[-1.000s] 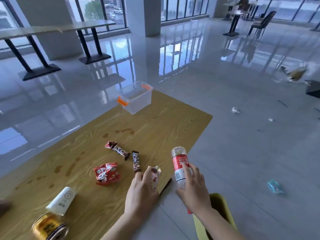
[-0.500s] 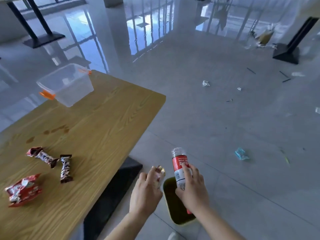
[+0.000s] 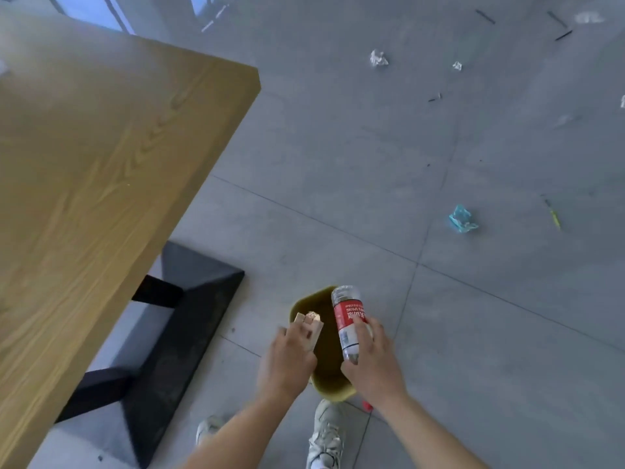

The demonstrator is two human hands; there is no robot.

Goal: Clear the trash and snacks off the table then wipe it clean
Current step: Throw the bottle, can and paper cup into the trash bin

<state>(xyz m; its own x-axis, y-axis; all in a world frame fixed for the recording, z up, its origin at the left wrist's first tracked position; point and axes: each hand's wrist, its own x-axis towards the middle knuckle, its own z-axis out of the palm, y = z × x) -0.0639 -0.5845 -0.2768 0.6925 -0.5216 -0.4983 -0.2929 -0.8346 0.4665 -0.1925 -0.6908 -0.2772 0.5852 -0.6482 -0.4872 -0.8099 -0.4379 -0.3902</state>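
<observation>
Woodgrain table (image 3: 101,147) left; grey tile floor (image 3: 321,157), scattered litter (image 3: 462,219).

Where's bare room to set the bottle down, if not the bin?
The table corner in view is bare wood. Bare tile lies between the bin and the blue wrapper. Crowded over the bin: left hand with a gold pack, right hand with the bottle.

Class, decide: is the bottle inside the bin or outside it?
Outside: the right hand grips the bottle over the bin.
</observation>
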